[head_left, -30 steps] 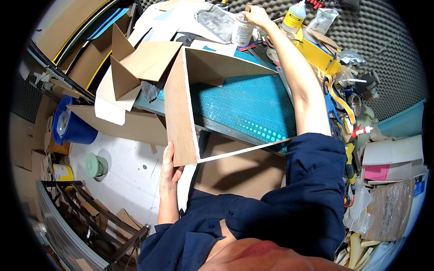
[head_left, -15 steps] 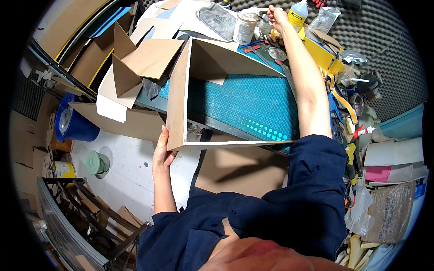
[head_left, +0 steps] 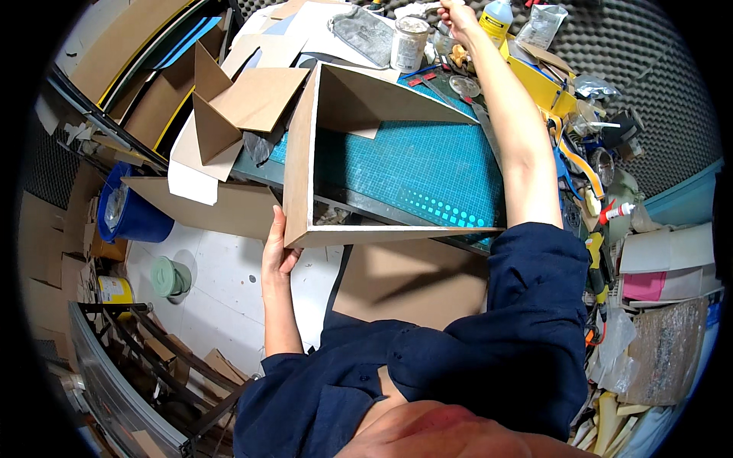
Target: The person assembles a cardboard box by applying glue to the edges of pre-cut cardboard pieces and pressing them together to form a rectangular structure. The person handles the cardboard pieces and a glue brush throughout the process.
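1. The left hand (head_left: 276, 248) was closed on the near left corner of a panel frame (head_left: 301, 164), thumb along the outer side, fingers under it.
2. The right hand (head_left: 458, 21) was well apart from the left, at the far side of the table, fingers curled together; whether they gripped anything could not be told.
3. The panel frame lay ahead of and to the right of the left hand, over a cutting mat (head_left: 427, 164), its near part overhanging the table edge.
4. Done, as far as could be seen: three brown panels met at two corners, one of them at the left hand, and held their angled shape.
5. Left open: no panel closed the side facing up, and the right forearm hid part of the right end. Whether the joints were set could not be judged.
6. A tub (head_left: 409, 44) stood just left of the right hand, a bottle (head_left: 496, 21) just right of it.
7. Beyond the left hand, an angled brown piece (head_left: 267, 99) lay apart from the frame, apparently unattached.
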The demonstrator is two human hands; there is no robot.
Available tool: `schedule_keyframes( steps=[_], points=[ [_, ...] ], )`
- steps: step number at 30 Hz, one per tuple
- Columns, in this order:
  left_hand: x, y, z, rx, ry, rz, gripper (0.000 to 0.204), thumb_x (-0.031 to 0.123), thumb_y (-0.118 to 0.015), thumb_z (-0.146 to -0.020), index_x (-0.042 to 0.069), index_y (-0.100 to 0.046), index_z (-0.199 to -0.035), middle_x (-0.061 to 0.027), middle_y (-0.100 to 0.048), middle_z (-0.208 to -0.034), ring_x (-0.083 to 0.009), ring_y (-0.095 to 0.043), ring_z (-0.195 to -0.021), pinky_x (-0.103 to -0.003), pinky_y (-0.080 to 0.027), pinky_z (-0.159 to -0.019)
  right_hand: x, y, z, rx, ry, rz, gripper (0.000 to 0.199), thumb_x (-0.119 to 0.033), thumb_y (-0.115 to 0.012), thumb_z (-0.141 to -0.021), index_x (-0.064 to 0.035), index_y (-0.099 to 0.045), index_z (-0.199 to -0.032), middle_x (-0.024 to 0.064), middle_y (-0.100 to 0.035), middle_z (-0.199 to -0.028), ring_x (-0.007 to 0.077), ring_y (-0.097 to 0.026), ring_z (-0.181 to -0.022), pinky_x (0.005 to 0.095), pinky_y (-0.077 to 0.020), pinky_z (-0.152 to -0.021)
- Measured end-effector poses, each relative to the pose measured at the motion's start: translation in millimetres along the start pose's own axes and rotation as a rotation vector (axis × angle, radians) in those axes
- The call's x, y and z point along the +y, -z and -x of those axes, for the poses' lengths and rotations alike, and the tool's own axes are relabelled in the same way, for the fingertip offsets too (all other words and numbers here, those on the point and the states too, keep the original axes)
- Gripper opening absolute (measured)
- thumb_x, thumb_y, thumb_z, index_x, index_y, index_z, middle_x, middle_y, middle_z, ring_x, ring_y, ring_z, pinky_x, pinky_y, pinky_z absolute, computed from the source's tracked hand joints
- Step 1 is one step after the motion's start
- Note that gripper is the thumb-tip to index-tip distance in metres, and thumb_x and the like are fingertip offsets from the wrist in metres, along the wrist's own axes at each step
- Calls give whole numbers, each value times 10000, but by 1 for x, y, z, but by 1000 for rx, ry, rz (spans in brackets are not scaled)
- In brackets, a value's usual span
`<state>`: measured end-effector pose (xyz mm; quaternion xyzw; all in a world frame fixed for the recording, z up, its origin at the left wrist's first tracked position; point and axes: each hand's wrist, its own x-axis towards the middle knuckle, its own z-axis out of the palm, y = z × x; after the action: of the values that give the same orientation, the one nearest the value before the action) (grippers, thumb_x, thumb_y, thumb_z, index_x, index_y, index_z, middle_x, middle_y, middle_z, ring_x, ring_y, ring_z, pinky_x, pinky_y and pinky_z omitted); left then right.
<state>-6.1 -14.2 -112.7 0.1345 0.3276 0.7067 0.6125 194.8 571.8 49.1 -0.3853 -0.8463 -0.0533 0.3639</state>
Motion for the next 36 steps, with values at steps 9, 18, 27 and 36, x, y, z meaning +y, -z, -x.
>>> schedule_keyframes(
  steps=[9,18,27,36],
  points=[
    [0,8,1,226,-56,-203,723,611,-438,-923,-16,-483,-1281,-34,-624,-865,-52,-531,-483,-144,-374,-321,-97,183,126,194,-279,-1061,187,-188,-555,-925,-21,-636,-902,112,-678,-856,187,-650,-723,281,-520,-684],
    [6,8,-11,34,-155,24,620,513,-516,-928,27,-472,-1311,-149,-552,-1254,-208,-662,-896,-316,-620,-604,-219,308,426,552,-518,-781,131,-92,-570,-944,27,-518,-925,186,-675,-809,218,-683,-688,312,-564,-656],
    [-27,-5,18,-268,-169,441,592,573,-627,-826,229,-548,-1301,-11,-541,-1337,-207,-448,-1268,-509,-320,-1075,-296,240,501,517,-591,-1066,152,115,-573,-860,37,-483,-954,160,-584,-947,185,-653,-804,293,-552,-742],
    [-44,-39,24,-68,-241,320,601,564,-609,-833,209,-498,-1306,-29,-485,-1364,-227,-405,-1291,-517,-261,-1099,-310,235,485,443,-577,-823,187,66,-681,-789,11,-539,-897,128,-624,-856,157,-629,-699,249,-499,-622]
  ],
)
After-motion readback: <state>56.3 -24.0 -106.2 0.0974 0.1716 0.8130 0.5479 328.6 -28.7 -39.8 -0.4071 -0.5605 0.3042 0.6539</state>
